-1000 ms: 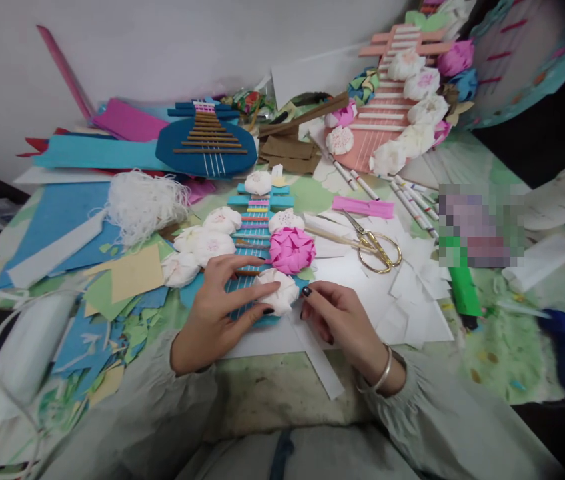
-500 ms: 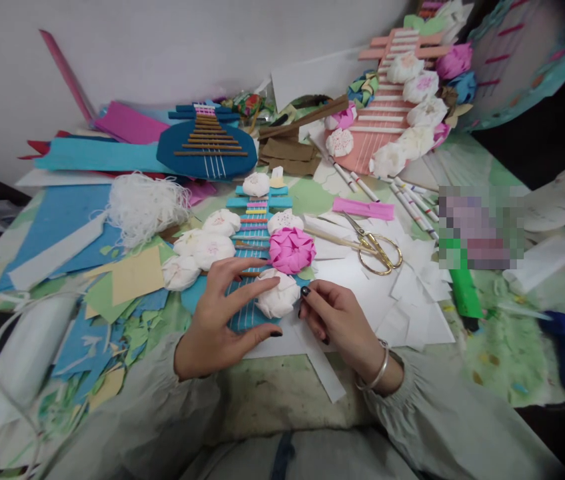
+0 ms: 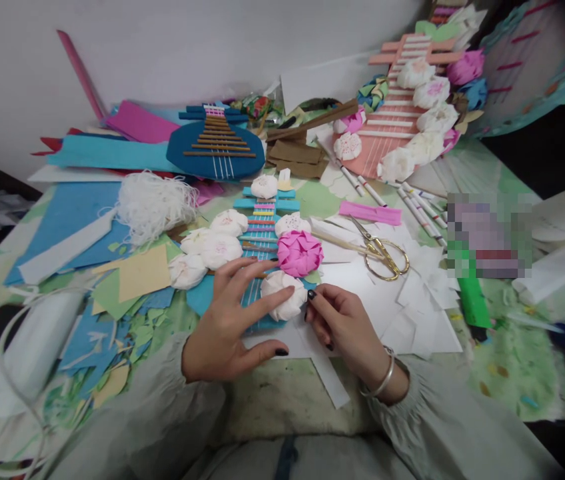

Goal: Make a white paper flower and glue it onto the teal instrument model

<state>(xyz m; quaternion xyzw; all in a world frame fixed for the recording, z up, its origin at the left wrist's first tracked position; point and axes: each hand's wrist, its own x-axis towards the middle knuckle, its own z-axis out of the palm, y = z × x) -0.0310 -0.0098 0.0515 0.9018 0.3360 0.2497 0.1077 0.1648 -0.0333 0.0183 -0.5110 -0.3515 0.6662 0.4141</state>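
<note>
A turquoise paper instrument (image 3: 201,293) lies in front of me, with white paper flowers along its sides. My left hand (image 3: 237,320) rests over its lower part with fingers spread, a fingertip touching the lowest white flower (image 3: 284,296). Just above that flower is a bright pink one (image 3: 300,253). At the flower's right edge, my right hand (image 3: 337,320) is closed, thumb and index finger pinched together; what they hold, if anything, is too small to make out. Below the right hand a white paper strip (image 3: 331,380) extends toward me.
Gold-handled scissors (image 3: 386,257) lie on white paper at the right, near markers (image 3: 420,213) and a green tube (image 3: 472,300). White string (image 3: 155,207) and paper scraps (image 3: 142,273) cover the left. Blue (image 3: 215,150) and pink (image 3: 387,150) paper instruments stand behind.
The whole view has shifted, so things appear slightly farther right and lower. Both hands keep nearly the same pose around the lowest white flower.
</note>
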